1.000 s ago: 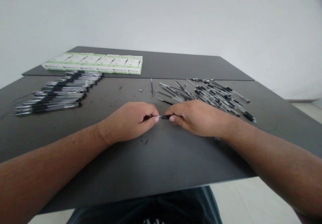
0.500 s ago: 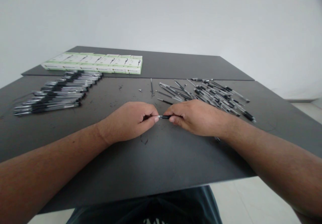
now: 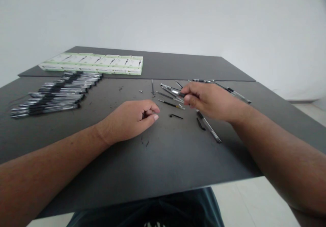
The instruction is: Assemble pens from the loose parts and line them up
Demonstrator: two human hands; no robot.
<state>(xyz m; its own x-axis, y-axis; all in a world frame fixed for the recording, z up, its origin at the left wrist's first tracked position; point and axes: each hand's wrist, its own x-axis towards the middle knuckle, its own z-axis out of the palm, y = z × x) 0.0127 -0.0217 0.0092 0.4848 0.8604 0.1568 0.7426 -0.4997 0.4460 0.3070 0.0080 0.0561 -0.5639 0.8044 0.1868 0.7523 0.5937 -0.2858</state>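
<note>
My right hand (image 3: 203,99) pinches a pen (image 3: 179,92) with a dark grip, held over the loose pen parts; its lighter end sticks out to the left and the rest is hidden in the hand. My left hand (image 3: 133,120) rests at the middle of the table with its fingers curled and thumb close to them; whatever may be inside is hidden. Between the hands lie a dark refill (image 3: 171,104) with a yellowish end and a small black clip-like piece (image 3: 176,116). Below my right hand are a clear-barrelled pen (image 3: 210,128) and a curved black piece (image 3: 200,124).
Rows of pens (image 3: 54,94) lie on the left of the dark table (image 3: 152,166). Behind them stand several white-and-green boxes (image 3: 102,64). A small pale cone-shaped tip (image 3: 141,91) and a thin refill (image 3: 152,87) lie at the centre. More pens (image 3: 238,94) are at the right.
My hands, which met at a pen with a black grip, have come apart. My right hand has moved right and away from me with a pen; my left has hardly moved.
</note>
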